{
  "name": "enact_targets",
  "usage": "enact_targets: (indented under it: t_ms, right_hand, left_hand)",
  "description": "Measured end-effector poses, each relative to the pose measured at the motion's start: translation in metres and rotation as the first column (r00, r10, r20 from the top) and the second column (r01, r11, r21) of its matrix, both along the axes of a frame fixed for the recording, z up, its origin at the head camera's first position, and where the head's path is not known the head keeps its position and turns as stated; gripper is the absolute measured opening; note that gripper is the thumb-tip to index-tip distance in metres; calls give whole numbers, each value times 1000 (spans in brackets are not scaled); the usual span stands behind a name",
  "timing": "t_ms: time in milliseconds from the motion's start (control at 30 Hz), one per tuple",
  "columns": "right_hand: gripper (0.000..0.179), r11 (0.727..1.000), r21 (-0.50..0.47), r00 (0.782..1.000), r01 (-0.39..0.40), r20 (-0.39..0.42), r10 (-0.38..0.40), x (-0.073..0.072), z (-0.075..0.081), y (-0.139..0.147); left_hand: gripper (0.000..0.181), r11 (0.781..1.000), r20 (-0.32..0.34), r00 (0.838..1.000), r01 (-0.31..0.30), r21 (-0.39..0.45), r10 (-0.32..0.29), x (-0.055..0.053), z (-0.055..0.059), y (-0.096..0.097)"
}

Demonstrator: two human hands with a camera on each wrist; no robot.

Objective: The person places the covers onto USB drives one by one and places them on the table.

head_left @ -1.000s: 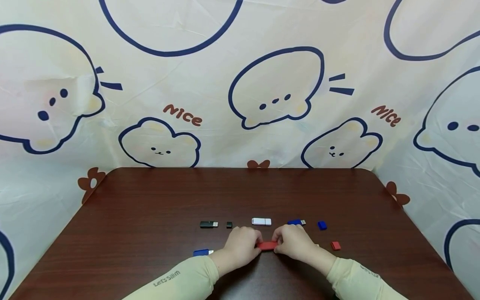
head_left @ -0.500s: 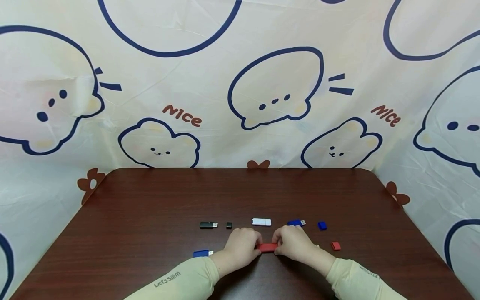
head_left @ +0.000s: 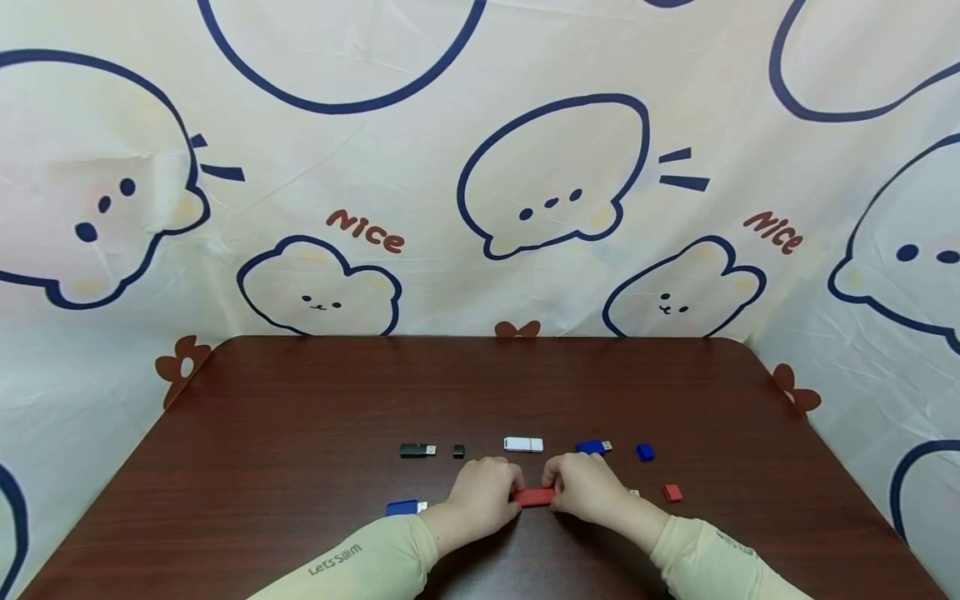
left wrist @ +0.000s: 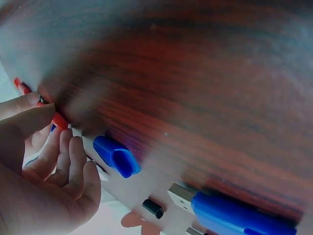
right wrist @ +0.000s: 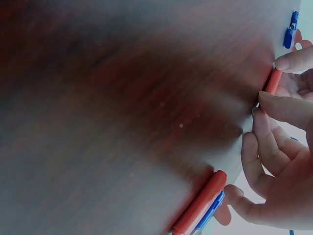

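Observation:
Low over the table, a red USB stick [head_left: 535, 497] lies crosswise between my hands. My left hand [head_left: 483, 497] pinches its left end between thumb and fingers. At the other end, my right hand [head_left: 587, 492] pinches it the same way. The left wrist view shows the red stick [left wrist: 59, 121] at the fingertips; the ends are covered, so a seam or plug cannot be made out. Beside the right hand, in the right wrist view, a second red USB stick [right wrist: 200, 203] rests on the table. In the head view that hand mostly hides it.
Behind the hands lie a black USB stick [head_left: 417, 450], its black cap [head_left: 458, 451], a white USB stick [head_left: 522, 444], a blue USB stick [head_left: 592, 447] and a blue cap [head_left: 645, 452]. A red cap [head_left: 672, 492] is at right, another blue stick [head_left: 402, 507] at left.
Both hands have shifted very slightly toward the body with the red USB stick, keeping their pinch on its ends. The other pieces have stayed where they were.

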State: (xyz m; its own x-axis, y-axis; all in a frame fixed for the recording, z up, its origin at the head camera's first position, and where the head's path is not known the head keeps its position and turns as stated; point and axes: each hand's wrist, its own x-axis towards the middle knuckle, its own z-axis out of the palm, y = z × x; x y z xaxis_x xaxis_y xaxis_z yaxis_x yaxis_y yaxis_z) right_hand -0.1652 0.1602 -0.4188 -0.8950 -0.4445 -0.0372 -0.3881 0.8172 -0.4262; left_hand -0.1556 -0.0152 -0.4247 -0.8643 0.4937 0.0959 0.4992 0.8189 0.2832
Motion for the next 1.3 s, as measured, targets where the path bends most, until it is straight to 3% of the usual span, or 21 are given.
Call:
enact_targets:
  t_ms: [1067, 1300]
  right_hand:
    - [18, 1000, -4, 1000, 10, 28, -10, -1, -2, 0]
    - [14, 999, -19, 999, 34, -24, -35, -4, 2, 6]
  left_hand:
    - [12, 1000, 7, 1000, -6, 12, 6, 0, -2, -2]
    - [10, 999, 25, 999, -21, 43, 20, -3, 2, -2]
